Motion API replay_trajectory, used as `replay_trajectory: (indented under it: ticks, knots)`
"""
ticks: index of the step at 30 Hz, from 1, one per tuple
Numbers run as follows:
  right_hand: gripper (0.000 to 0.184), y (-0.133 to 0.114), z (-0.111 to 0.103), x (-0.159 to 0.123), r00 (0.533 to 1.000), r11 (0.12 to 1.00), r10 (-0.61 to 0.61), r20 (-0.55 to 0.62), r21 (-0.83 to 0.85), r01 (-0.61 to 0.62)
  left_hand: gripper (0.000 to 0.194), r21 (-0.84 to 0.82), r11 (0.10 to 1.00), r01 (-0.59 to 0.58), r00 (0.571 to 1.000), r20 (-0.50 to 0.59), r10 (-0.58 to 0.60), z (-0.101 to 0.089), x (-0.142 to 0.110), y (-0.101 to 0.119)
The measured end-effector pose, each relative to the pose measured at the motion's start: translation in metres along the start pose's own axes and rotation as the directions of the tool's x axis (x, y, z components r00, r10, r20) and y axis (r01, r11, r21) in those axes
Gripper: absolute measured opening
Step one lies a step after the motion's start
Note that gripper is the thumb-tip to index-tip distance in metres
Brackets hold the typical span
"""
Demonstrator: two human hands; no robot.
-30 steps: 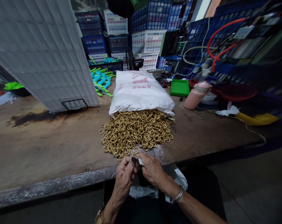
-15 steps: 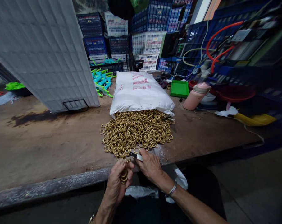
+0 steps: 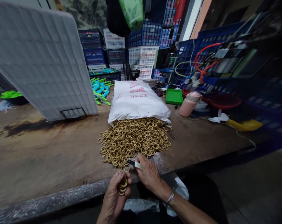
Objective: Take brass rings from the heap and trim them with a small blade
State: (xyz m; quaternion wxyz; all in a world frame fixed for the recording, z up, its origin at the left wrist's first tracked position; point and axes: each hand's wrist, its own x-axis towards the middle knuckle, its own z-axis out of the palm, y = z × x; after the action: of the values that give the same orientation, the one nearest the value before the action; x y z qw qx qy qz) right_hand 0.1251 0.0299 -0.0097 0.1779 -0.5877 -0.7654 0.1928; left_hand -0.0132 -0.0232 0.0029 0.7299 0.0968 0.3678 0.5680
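Several brass-coloured rings (image 3: 122,186) sit in my left hand (image 3: 114,189), whose fingers are curled round them at the table's front edge. My right hand (image 3: 149,171) grips a small tool with a white handle and a dark flat blade (image 3: 134,163); its exact kind is not clear. The blade points left at the near edge of a heap of loose rings (image 3: 136,137). One ring (image 3: 126,168) lies just below the blade tip, close to my left fingertips. The heap spills from the mouth of a white printed sack (image 3: 138,101) lying on the table.
A tall pale ribbed panel (image 3: 50,62) stands on the wooden table (image 3: 50,155) at left. Teal and green plastic pieces (image 3: 101,88) lie behind it. A green tray (image 3: 174,96), a pink bottle (image 3: 189,104) and a yellow scoop-like piece (image 3: 244,125) stand right. Stacked crates (image 3: 144,56) fill the back.
The camera view has tilted up and shifted slightly, so the scene sits lower. My left hand stays round the rings, and the tool remains in my right hand near the heap.
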Motion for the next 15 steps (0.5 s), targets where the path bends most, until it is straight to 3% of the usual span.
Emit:
replay_trajectory:
  ticks: [6,12,15]
  knots:
    - [0.006,0.004,-0.002,-0.005,0.994,0.944,-0.101,-0.048,0.309,0.111,0.024,0.211,0.974,-0.084,0.993,-0.062,0.1,0.006,0.004,-0.009]
    - [0.002,-0.006,-0.007,-0.013,0.986,0.888,-0.164,-0.033,0.431,0.162,0.028,0.465,0.876,-0.125,0.984,-0.053,0.169,0.007,0.006,-0.016]
    - [0.012,-0.009,-0.009,-0.012,0.991,0.859,-0.131,-0.009,0.498,0.118,0.027,0.563,0.811,-0.161,0.973,-0.044,0.225,0.007,0.006,-0.017]
